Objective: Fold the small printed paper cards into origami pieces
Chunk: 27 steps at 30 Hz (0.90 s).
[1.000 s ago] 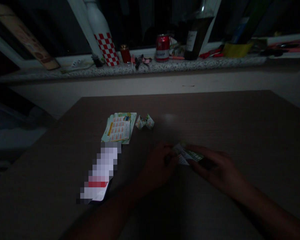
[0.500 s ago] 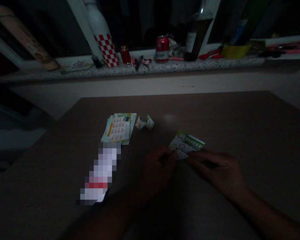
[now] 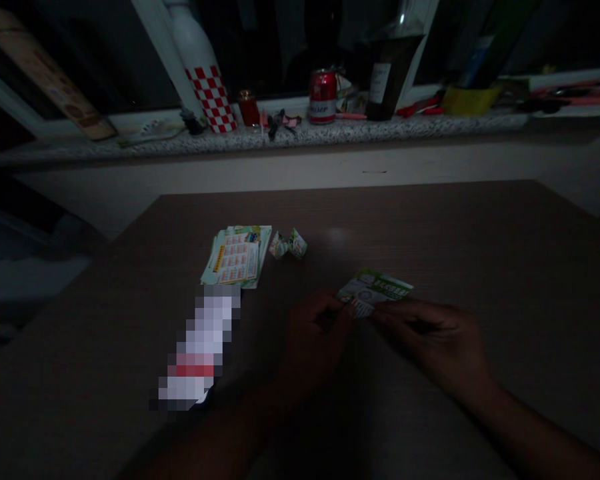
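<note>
Between my two hands is a green and white printed paper card [image 3: 373, 288], tilted up off the table. My left hand [image 3: 320, 333] pinches its lower left corner between thumb and fingers. At the lower right edge, my right hand [image 3: 437, 333] grips the same card, its thumb below and fingers above. Farther off to the left lies a small folded paper piece [image 3: 288, 245], shaped like a bow. Beside it rests a stack of printed paper cards [image 3: 235, 257]. Dim light hides the detail of my fingertips.
A blurred-out phone-like object [image 3: 200, 350] lies left of my hands on the brown table [image 3: 405, 220]. Behind the table, a granite sill [image 3: 180, 147] carries a checkered bottle [image 3: 213, 100], a red can [image 3: 323, 97], a dark bottle [image 3: 383, 87] and a yellow item [image 3: 470, 100].
The card has tipped a little flatter, its top edge now lower and slightly farther right. Both hands keep their hold, nearly in the same place.
</note>
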Tool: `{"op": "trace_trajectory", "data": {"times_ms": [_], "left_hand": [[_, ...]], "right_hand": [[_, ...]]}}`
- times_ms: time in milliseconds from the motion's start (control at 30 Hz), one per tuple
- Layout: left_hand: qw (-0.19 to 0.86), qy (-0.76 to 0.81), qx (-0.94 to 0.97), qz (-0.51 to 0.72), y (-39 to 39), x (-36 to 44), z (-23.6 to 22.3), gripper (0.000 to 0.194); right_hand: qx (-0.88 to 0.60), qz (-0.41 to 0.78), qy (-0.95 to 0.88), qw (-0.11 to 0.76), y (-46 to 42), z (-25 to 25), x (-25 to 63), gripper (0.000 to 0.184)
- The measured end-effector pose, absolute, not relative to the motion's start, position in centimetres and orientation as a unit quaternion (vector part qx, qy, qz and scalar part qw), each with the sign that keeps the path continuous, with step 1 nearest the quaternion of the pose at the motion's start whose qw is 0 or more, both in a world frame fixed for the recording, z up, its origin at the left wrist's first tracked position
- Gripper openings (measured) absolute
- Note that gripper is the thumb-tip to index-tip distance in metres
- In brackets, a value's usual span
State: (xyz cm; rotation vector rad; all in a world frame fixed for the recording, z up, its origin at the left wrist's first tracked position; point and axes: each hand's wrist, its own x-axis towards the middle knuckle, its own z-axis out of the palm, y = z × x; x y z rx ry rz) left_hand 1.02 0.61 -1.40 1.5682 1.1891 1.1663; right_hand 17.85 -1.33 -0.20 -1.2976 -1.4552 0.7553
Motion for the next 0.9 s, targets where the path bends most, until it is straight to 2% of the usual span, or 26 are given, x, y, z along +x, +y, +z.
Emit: {"op": "trace_trajectory", "data": {"times_ms": [267, 433, 567, 733, 900], "left_hand": [[0.392, 0.52, 0.645, 0.4, 0.9, 0.6, -1.0, 0.021], [0.359, 0.516, 0.738, 0.245, 2.3, -0.4, -0.9, 0.017], [0.282, 0.463, 0.825, 0.162, 3.1, -0.8, -1.2, 0.014], [0.191, 0.407, 0.884, 0.125, 3.2, -0.8, -1.3, 0.01], [0.148, 0.401, 0.897, 0.108, 3.3, -0.9, -1.2, 0.012]], "right_hand": [[-0.532, 0.299, -0.637, 0.472, -1.0, -0.7, 18.6, 0.006], [-0.497, 0.151, -0.716, 0.466, -0.2, -0.4, 20.3, 0.015], [-0.437, 0.121, -0.797, 0.399, 0.1, -0.6, 20.3, 0.017], [-0.409, 0.086, -0.862, 0.288, 0.3, -1.8, 19.6, 0.022], [-0.392, 0.094, -0.885, 0.232, 0.8, -2.1, 19.6, 0.014]]}}
